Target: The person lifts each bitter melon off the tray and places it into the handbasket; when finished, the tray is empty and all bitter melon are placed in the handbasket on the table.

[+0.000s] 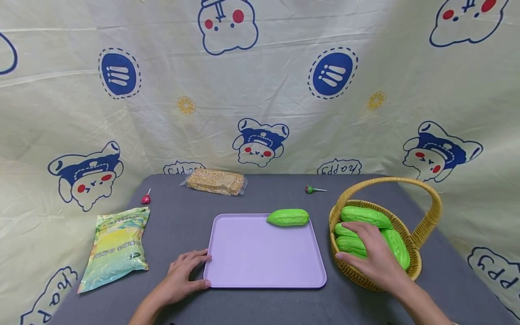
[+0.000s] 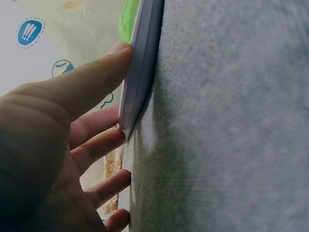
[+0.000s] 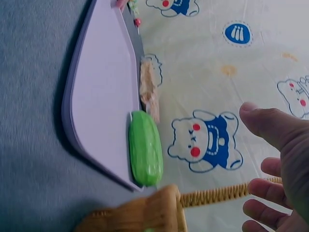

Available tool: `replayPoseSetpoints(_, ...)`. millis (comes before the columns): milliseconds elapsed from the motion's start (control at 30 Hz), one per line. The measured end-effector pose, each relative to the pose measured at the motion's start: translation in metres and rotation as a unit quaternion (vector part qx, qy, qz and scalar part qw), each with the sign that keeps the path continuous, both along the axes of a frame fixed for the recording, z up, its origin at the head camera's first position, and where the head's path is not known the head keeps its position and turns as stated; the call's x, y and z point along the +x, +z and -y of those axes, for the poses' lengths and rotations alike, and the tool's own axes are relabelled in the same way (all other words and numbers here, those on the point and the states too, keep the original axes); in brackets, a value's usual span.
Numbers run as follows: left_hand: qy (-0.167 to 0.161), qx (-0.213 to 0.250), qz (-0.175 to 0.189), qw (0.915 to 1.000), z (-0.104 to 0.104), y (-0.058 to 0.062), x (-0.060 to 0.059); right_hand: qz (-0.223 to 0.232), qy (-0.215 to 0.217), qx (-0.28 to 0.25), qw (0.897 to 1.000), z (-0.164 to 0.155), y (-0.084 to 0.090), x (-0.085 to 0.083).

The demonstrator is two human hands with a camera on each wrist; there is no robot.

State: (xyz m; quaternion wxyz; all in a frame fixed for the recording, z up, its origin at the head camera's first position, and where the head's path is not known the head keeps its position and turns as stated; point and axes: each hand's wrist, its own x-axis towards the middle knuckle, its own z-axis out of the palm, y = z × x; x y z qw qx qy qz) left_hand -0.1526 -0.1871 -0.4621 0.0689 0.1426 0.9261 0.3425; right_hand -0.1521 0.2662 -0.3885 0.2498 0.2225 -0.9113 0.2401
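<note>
A light purple tray lies on the dark cloth, with one green bitter melon at its far right corner. My left hand touches the tray's left edge with thumb and fingertips, the fingers fairly straight; the left wrist view shows the thumb against the rim. Over the wicker basket my right hand hovers, thumb and fingers spread apart. Several more bitter melons fill the basket, partly hidden beneath that hand. In the right wrist view, nothing shows between the fingers.
The basket's tall handle arches on its right side. A yellow-green bag lies at the left, with a red lollipop behind it. Along the back are a clear pack of kernels and a green lollipop. A printed curtain hangs behind.
</note>
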Motion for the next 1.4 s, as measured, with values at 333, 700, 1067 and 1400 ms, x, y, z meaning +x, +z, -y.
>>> replayPoseSetpoints(333, -0.011, -0.003, -0.029, 0.9995, 0.002, -0.004, 0.002, 0.022, 0.012, 0.013, 1.000, 0.027, -0.003, -0.005)
replayPoseSetpoints(700, -0.008, 0.003, -0.027, 0.9996, 0.001, -0.003, 0.003, -0.002, 0.058, 0.012, 0.998, 0.064, -0.007, -0.027)
replayPoseSetpoints(1067, -0.008, -0.002, -0.019, 0.9998, 0.001, -0.002, 0.001, 0.051, 0.043, 0.001, 0.998, 0.093, -0.014, -0.052)
replayPoseSetpoints(1400, -0.004, -0.005, -0.012, 0.9999, 0.001, -0.001, 0.000, 0.110, 0.013, -0.007, 0.994, 0.108, -0.020, -0.075)
